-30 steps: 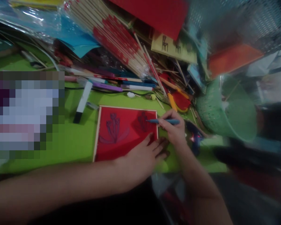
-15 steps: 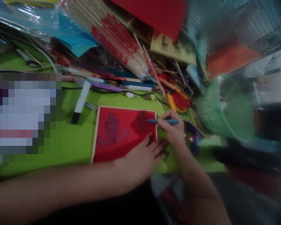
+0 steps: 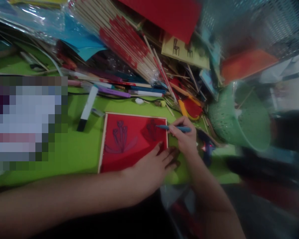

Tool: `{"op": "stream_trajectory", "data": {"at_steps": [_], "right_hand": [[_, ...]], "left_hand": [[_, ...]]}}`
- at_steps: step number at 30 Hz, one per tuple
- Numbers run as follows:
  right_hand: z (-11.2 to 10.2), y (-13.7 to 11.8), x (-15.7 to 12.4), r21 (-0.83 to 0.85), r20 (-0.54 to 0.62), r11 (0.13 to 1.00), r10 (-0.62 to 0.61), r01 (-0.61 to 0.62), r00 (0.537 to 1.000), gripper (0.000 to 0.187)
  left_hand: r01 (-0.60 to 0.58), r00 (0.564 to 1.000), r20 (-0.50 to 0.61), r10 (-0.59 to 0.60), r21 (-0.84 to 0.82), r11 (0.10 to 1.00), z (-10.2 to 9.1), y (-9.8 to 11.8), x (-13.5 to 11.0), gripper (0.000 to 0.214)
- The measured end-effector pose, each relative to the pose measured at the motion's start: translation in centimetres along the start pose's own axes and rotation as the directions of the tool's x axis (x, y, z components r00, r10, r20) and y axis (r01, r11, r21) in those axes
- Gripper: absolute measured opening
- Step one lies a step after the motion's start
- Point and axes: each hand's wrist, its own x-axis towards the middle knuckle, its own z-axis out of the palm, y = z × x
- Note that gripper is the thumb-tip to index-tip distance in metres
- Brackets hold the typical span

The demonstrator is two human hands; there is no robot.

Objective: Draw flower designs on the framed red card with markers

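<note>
A red sheet (image 3: 139, 146) edged with thin wooden strips lies on the green tabletop (image 3: 72, 152). On its left half is a dark drawing of flowers with long leaves (image 3: 121, 137). A smaller dark drawing (image 3: 150, 129) shows at its upper right, partly in shadow. My right hand (image 3: 185, 136) pinches a blue marker pen (image 3: 180, 128), its tip over that smaller drawing. My left hand (image 3: 155, 164) lies flat across the sheet's lower right corner, fingers spread and pointing right. Its forearm covers the sheet's bottom edge.
A white pen with a black end (image 3: 88, 108) lies left of the sheet. Several markers, orange-handled scissors (image 3: 183, 108) and a bundle of red-tipped sticks (image 3: 127, 43) crowd behind it. At right stands a green basket (image 3: 239, 116). A blurred-out patch (image 3: 22, 119) covers the left.
The marker pen's tip has shifted very slightly up and right over the smaller drawing. My left hand stays in place; the whole view drifts a little.
</note>
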Motion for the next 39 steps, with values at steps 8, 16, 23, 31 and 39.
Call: {"op": "stream_trajectory", "data": {"at_steps": [8,16,23,31,39], "right_hand": [[-0.11,0.11,-0.01,0.003,0.024,1.0,-0.017,0.017,1.0,0.014],[-0.04,-0.04,0.1,-0.017,0.035,0.999,-0.032,0.032,0.999,0.014],[-0.17,0.24,0.08,0.0,0.031,1.0,-0.027,0.027,0.999,0.013],[-0.16,0.19,0.02,0.012,0.053,1.0,-0.026,0.026,0.998,0.015],[-0.12,0.13,0.02,0.025,0.042,1.0,-0.004,0.003,0.999,0.016]], "left_hand": [[-0.01,1.0,0.027,0.01,-0.001,1.0,-0.01,-0.05,0.07,0.062],[-0.004,0.996,0.092,0.004,-0.003,1.0,-0.64,0.0,0.15,0.06],[-0.01,0.994,0.109,0.011,-0.016,1.0,-0.63,-0.06,0.21,0.062],[-0.012,0.996,0.093,0.011,0.003,1.0,-0.64,-0.11,0.22,0.06],[-0.008,0.998,0.059,0.008,-0.003,1.0,-0.2,-0.01,0.08,0.064]]}}
